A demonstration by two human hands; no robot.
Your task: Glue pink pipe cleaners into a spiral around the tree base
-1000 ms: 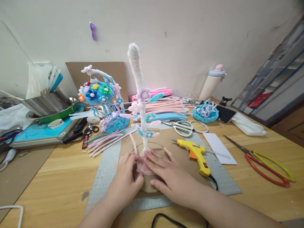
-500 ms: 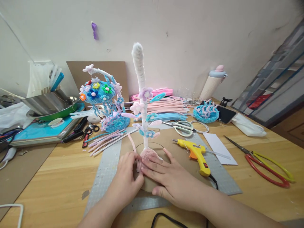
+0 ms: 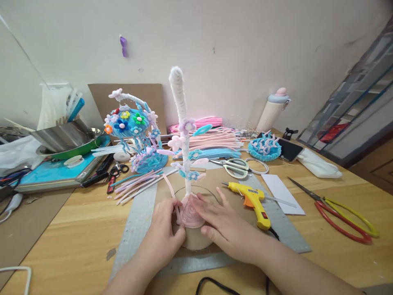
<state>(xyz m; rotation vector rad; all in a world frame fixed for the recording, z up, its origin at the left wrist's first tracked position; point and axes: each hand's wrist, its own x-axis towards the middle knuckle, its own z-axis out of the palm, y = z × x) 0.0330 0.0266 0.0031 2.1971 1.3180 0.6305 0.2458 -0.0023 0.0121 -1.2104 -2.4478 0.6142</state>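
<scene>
A tall white pipe-cleaner stem (image 3: 181, 110) with small flowers stands upright on a round cardboard disc (image 3: 196, 241). A pink coiled base (image 3: 192, 213) wraps its foot. My left hand (image 3: 164, 233) pinches a loose pink pipe cleaner (image 3: 170, 186) against the left side of the coil. My right hand (image 3: 224, 225) lies flat with fingers stretched, pressing the coil's right side and the disc.
A yellow glue gun (image 3: 253, 198) lies right of my hands on a grey cutting mat (image 3: 138, 221). White scissors (image 3: 236, 166) and red-yellow scissors (image 3: 340, 213) lie further right. A finished blue flower piece (image 3: 135, 135), pipe-cleaner stacks (image 3: 215, 139) and a steel bowl (image 3: 61, 137) sit behind.
My right fingers have slid off the top of the pink coil toward its right side, showing more of the spiral. The stem has straightened slightly. My left hand keeps its pinch.
</scene>
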